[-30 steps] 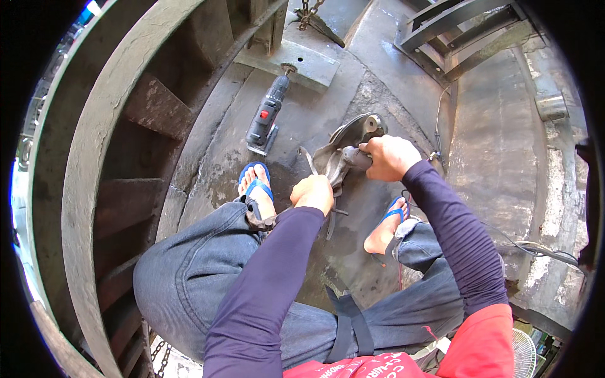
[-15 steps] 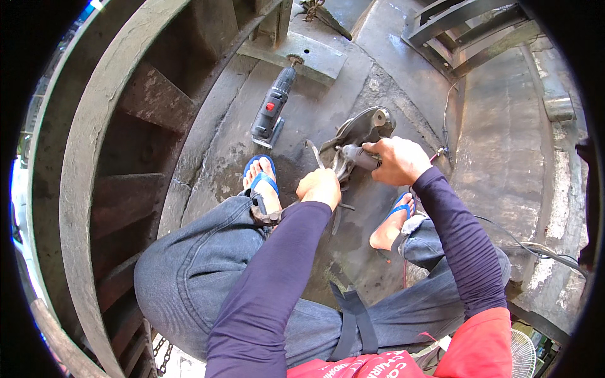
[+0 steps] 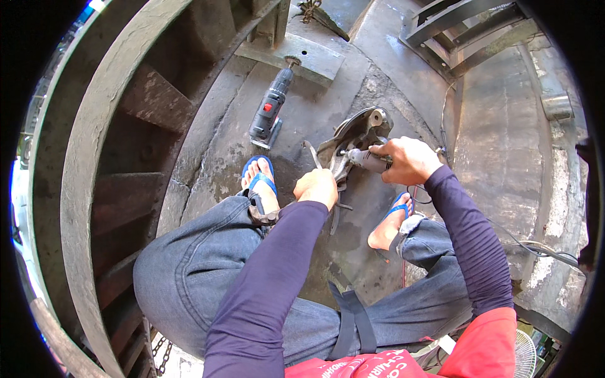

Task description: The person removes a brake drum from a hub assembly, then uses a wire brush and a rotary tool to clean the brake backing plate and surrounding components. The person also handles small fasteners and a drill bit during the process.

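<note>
My right hand (image 3: 411,161) is wrapped round a grey handheld rotary tool (image 3: 369,160), whose narrow tip points left at a metal casting. This casting (image 3: 360,128) is dark and curved, with a round bored boss at its far end, and stands between my feet. Whether the tool's tip touches it I cannot make out. My left hand (image 3: 316,188) is closed on the near left end of the casting; the fingers' undersides are hidden. A thin curved metal arm (image 3: 312,154) sticks up just beyond that hand.
A black cordless drill (image 3: 270,112) with a red button lies ahead, its front against a holed steel plate (image 3: 318,61). A large ribbed metal ring (image 3: 85,151) curves along the left. A steel frame (image 3: 463,38) stands far right. Cables (image 3: 535,251) run at right.
My right hand has drawn the rotary tool slightly right and nearer, and its tip shows more clearly. A loop of cord now shows below my right wrist. My left hand keeps its grip.
</note>
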Available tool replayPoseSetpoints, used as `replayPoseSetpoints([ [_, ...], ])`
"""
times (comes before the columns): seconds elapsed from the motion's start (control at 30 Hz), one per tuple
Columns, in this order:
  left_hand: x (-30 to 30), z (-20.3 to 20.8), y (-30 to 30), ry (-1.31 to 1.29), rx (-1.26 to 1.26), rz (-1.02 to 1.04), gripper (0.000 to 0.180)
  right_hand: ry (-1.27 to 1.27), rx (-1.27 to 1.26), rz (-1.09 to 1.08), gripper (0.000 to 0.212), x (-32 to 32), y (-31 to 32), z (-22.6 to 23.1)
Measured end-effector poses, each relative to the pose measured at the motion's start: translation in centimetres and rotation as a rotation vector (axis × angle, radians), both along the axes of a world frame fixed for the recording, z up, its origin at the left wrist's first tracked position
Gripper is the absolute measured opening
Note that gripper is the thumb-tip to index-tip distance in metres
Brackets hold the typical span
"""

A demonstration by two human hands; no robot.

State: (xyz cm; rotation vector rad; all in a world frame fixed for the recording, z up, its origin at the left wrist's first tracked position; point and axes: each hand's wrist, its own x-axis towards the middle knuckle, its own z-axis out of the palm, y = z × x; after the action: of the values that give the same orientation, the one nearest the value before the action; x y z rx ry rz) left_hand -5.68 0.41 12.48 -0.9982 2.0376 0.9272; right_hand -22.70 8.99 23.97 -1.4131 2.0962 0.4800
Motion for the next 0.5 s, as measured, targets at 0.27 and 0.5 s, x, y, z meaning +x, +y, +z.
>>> replayPoseSetpoints([
  [0.27, 0.3, 0.2, 0.0, 0.051, 0.006, 0.049, 0.031, -0.031, -0.007, 0.051, 0.065, -0.9, 0.0, 0.7],
  [0.5, 0.6, 0.0, 0.2, 0.081, 0.02, 0.063, 0.032, -0.024, 0.01, 0.186, 0.066, -1.1, -1.3, 1.4],
])
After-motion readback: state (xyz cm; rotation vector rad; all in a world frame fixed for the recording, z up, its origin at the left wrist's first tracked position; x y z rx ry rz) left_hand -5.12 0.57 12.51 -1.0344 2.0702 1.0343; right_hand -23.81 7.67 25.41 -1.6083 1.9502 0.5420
